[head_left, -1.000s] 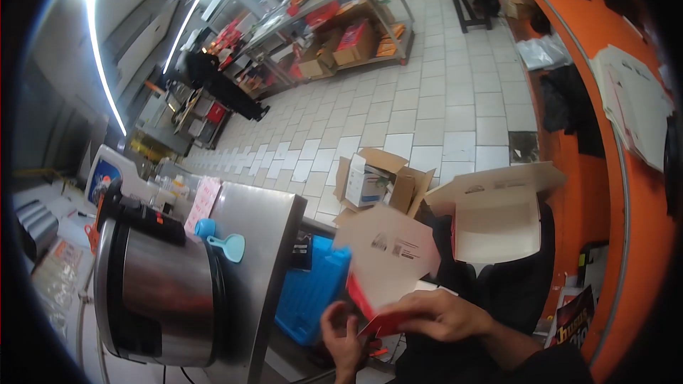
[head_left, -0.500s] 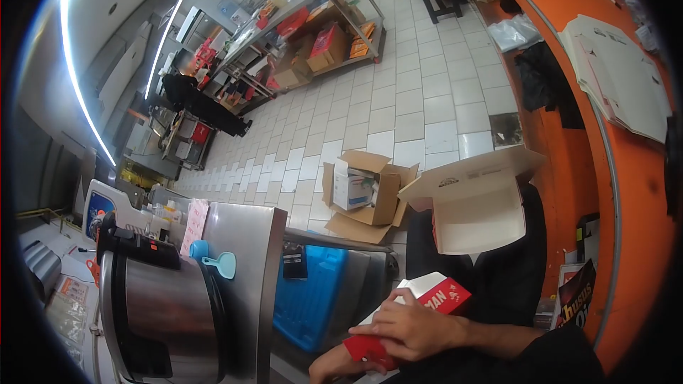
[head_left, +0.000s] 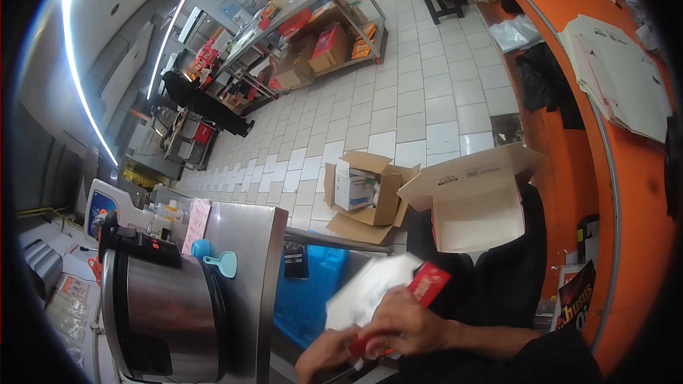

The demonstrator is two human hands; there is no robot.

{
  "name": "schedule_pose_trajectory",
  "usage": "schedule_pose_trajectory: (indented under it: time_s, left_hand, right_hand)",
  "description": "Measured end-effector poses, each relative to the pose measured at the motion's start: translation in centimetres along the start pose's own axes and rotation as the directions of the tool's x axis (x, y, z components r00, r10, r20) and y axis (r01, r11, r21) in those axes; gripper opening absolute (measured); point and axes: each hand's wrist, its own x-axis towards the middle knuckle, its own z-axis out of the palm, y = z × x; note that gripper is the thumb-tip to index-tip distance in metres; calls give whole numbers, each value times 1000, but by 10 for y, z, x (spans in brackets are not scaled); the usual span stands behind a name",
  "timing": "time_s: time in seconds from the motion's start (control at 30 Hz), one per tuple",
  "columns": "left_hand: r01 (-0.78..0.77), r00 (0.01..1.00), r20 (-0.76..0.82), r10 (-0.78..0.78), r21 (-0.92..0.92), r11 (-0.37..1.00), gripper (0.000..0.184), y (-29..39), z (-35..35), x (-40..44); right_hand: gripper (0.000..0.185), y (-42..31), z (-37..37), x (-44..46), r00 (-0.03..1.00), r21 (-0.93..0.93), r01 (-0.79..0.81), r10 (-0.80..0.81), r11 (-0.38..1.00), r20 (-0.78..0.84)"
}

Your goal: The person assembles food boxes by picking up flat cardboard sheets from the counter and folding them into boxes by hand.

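Note:
A red and white cardboard food box, partly folded and blurred by motion, is held low in front of me. My right hand is closed on its red edge. Beside it, my left hand grips the red lower end near the bottom of the view. The hands almost touch, and my fingers hide part of the card. Across my lap rests an opened box with a pale inside and its lid flap raised.
A brown carton with flaps spread stands on the tiled floor. Left are a steel counter, light-blue scoop and large cooker. Flat box blanks lie on the orange counter. A person stands far off.
The box in my hands has turned and swung up to the left, showing more of its white inside. My left hand has come further into view. The lap box stays in place.

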Motion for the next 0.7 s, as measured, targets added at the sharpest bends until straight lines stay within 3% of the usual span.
schedule_pose_trajectory:
  time_s: [0.03, 0.1, 0.17, 0.23, 0.27, 0.33, 0.4, 0.47, 0.5, 0.53, 0.57, 0.63, 0.7]
  left_hand:
    - [-20, 971, 237, 4, 69, 997, 25, 1, -6, 2]
    - [-271, 915, 314, 254, 11, 962, 22, -36, 12, 8]
    - [-261, 918, 267, 295, -154, 953, 21, -54, 29, 18]
    - [-427, 819, 342, 461, -173, 887, 22, -60, 36, 19]
    - [-429, 818, 341, 463, -175, 886, 22, -60, 39, 19]
    - [-184, 876, 368, 313, -343, 921, 26, -66, 49, 14]
    - [82, 865, 460, 201, -524, 848, 34, -81, 60, 13]
    - [61, 830, 517, 212, -461, 886, 37, -91, 60, 21]
    - [36, 786, 578, 218, -396, 918, 40, -91, 60, 22]
    - [36, 787, 576, 220, -400, 916, 40, -90, 59, 21]
    - [18, 801, 548, 243, -428, 904, 42, -84, 56, 20]
    - [1, 809, 525, 265, -453, 892, 43, -62, 48, 20]
    - [-336, 844, 286, 454, -378, 863, 50, -36, 41, 20]
  right_hand:
    - [20, 0, 1, -3, 988, 14, 7, -9, 1000, 153]
    - [24, 1, 12, -8, 947, 32, 42, -50, 999, 317]
    - [27, 0, 13, -8, 924, 11, 64, -64, 998, 377]
    - [30, -8, 7, -5, 892, -3, 88, -77, 996, 446]
    - [32, -17, -3, 2, 856, -161, 75, 20, 984, 517]
    - [35, -22, -7, 2, 799, -407, 103, 168, 908, 577]
    - [35, -24, 4, -6, 831, -464, 104, 179, 880, 526]
    - [34, -25, 12, -9, 862, -511, 113, 172, 852, 477]
    - [33, -28, 15, -11, 906, -520, 33, 194, 853, 377]
    - [31, -30, 15, -12, 937, -521, -50, 221, 852, 271]
    - [31, -29, 14, -11, 936, -523, -52, 225, 851, 272]
    - [29, -25, 9, -8, 805, -376, -87, 287, 922, 518]
    - [31, -21, 8, -10, 751, -373, -109, 322, 922, 577]
